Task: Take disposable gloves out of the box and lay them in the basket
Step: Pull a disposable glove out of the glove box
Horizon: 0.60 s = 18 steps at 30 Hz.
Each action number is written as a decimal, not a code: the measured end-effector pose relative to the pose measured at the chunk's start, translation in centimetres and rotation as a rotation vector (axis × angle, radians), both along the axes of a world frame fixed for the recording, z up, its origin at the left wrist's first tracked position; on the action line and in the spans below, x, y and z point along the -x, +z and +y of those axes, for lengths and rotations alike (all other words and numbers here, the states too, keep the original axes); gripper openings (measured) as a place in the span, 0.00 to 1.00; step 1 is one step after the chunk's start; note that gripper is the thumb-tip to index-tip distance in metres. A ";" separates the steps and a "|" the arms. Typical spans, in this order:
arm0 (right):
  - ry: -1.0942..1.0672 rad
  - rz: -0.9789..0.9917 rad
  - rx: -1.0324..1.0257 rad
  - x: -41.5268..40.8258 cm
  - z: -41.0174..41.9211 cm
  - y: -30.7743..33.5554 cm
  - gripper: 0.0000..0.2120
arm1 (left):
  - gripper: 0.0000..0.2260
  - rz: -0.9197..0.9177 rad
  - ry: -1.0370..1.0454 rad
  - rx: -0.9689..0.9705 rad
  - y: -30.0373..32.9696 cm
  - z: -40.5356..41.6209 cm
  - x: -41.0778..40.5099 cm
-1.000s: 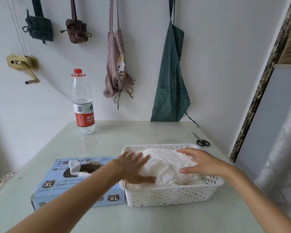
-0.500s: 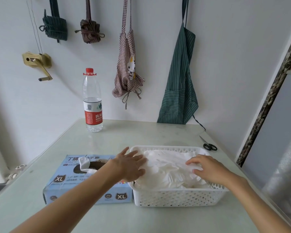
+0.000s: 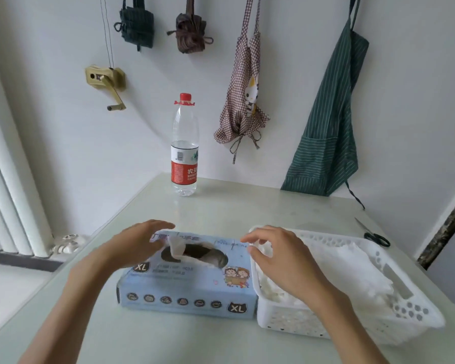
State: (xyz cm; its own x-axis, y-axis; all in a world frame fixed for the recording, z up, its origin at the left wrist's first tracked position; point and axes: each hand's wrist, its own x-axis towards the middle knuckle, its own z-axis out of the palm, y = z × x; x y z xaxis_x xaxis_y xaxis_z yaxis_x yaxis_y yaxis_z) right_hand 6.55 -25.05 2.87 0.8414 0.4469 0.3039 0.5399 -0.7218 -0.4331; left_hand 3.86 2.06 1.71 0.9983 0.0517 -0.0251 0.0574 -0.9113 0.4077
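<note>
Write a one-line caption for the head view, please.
Both hands, left and right, hover at the glove box beside the filled basket.

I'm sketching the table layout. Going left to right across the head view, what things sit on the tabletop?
Glove box → white basket holding gloves → scissors. The water bottle stands farther back, above the box, so its place in this order is unclear.
</note>
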 end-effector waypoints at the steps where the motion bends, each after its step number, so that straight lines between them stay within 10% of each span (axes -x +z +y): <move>1: 0.009 -0.002 0.023 0.0 1.4 -0.2 0.08 | 0.19 0.040 0.001 0.001 0.0 0.9 0.2; 12: 0.044 0.217 0.091 -0.1 7.6 -3.0 0.10 | 0.23 0.149 -0.047 -0.084 -1.0 2.6 -0.3; 18: -0.014 0.119 -0.231 -1.5 7.4 -2.9 0.09 | 0.25 0.119 -0.036 -0.106 -0.9 2.4 -0.3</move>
